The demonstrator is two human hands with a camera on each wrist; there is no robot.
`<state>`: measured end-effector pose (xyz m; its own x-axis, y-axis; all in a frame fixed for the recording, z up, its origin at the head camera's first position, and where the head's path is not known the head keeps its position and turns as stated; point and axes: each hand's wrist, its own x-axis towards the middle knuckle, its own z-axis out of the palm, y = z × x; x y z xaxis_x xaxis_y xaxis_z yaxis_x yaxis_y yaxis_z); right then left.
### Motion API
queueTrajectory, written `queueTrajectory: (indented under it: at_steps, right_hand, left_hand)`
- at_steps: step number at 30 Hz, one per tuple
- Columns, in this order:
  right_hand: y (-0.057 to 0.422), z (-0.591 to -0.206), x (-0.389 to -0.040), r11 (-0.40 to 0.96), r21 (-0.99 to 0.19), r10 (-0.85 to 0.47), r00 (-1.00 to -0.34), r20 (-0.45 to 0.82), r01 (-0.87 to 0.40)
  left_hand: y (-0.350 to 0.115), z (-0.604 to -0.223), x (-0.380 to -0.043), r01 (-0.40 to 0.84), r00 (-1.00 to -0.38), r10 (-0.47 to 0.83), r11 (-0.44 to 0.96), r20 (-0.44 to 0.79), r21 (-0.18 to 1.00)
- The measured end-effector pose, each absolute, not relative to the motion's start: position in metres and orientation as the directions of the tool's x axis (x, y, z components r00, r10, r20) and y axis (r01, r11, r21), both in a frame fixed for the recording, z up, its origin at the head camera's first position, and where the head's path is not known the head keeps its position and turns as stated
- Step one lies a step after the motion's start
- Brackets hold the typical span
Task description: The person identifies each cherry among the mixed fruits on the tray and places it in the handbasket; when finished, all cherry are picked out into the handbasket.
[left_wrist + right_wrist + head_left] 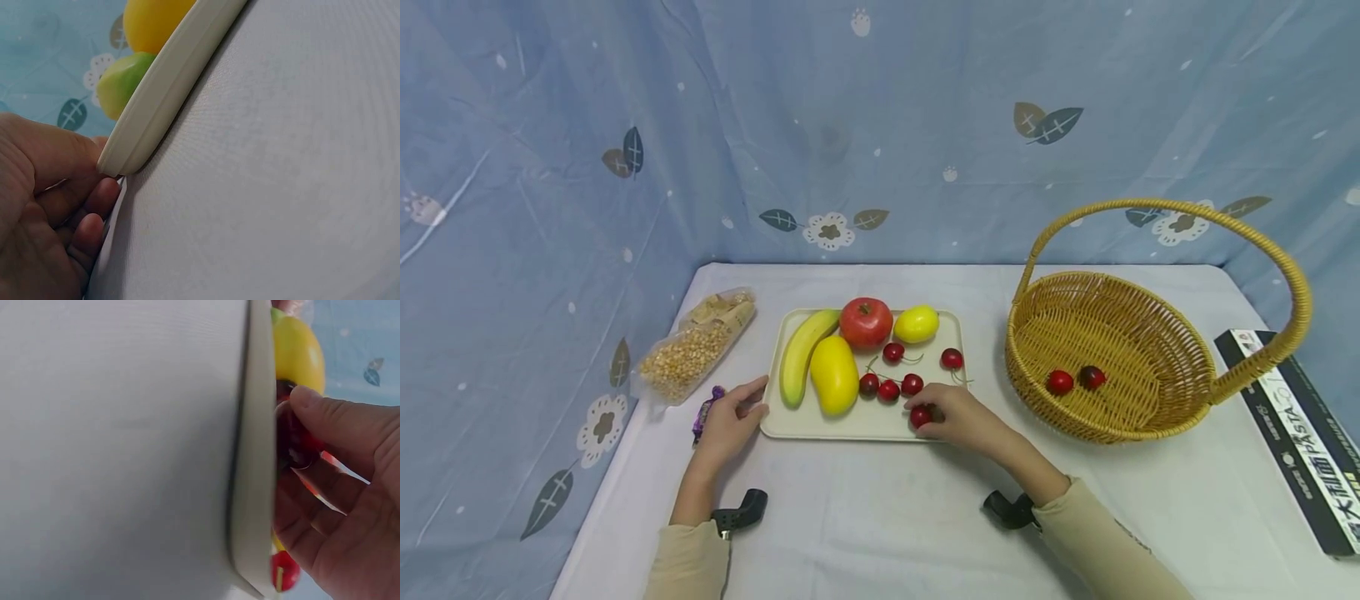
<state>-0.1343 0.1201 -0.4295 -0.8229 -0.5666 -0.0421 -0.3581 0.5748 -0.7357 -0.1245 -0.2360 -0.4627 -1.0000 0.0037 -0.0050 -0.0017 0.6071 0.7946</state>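
Observation:
My left hand (730, 423) grips the left rim of a cream tray (842, 428); in the left wrist view its thumb lies at the tray's corner with the fingers curled beside it. At the tray's front right, my right hand (961, 419) pinches a dark red cherry (301, 440) between thumb and fingers. Several other cherries (888, 391) lie around the middle and right of the tray. Behind and left of them are a banana (803, 354), a yellow mango (834, 377), a red pomegranate (867, 323) and a lemon (917, 323).
A wicker basket (1108, 432) with a tall handle stands to the right, two cherries (1060, 382) inside. Far right lies a black-and-white pasta box (1292, 433). On the left are a bag of corn kernels (688, 354) and a purple-wrapped item (706, 410), partly behind my left hand.

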Motion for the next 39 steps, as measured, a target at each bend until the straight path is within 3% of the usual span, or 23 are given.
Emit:
queueTrajectory:
  at_steps: [9,16,23,29,39]
  right_hand:
    - [0.153,-0.394,-0.133,0.524,-0.77,-0.492,-0.867,0.075,-0.364]
    - [0.199,-0.37,-0.13,0.544,-0.757,-0.362,-0.915,0.178,-0.363]
    - [0.252,-0.366,-0.126,0.559,-0.801,-0.23,-0.968,0.1,-0.215]
    - [0.289,-0.373,-0.126,0.601,-0.783,-0.147,-0.985,0.089,-0.16]
    - [0.316,-0.39,-0.132,0.693,-0.711,-0.148,-0.989,0.028,-0.124]
  left_hand:
    - [-0.236,-0.463,-0.123,-0.009,-1.0,0.005,0.606,-0.016,0.795]
    - [-0.236,-0.461,-0.125,-0.009,-1.0,0.001,0.607,-0.012,0.795]
    - [-0.236,-0.461,-0.125,0.008,-1.0,0.013,0.604,0.0,0.797]
    - [-0.235,-0.46,-0.124,0.007,-1.0,0.009,0.607,0.002,0.794]
    - [-0.234,-0.46,-0.123,-0.016,-1.0,-0.003,0.607,-0.018,0.795]
